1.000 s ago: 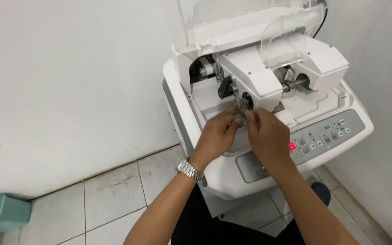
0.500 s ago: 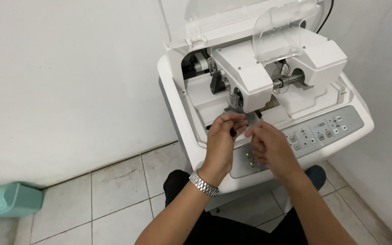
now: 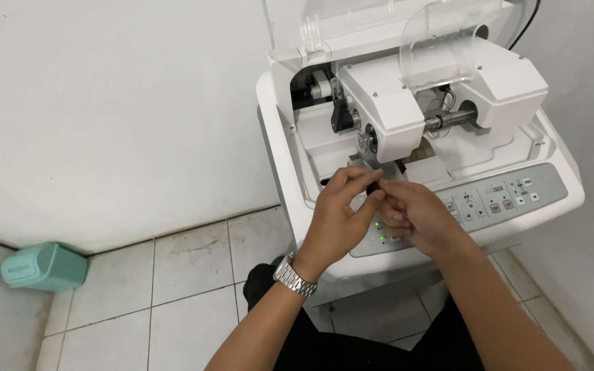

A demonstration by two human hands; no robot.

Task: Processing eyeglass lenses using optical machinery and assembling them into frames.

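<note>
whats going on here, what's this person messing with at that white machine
A person stands over a white machine with its clear cover raised. Both hands meet just in front of it, above the grey control panel. The left hand and right hand pinch a small dark part between their fingertips; what it is cannot be told. A metal watch is on the left wrist. A green bin sits on the tiled floor.

Teal bin [image 3: 42, 266] on tiled floor [image 3: 173, 295], white wall [image 3: 104, 103]

Glossy white plastic machine housing [image 3: 324, 227]; clear plastic guard [image 3: 441, 41]; bare metal shaft [image 3: 448, 120]; brushed steel watch band [image 3: 293, 276]; worn glazed floor tiles [image 3: 187, 261].
</note>
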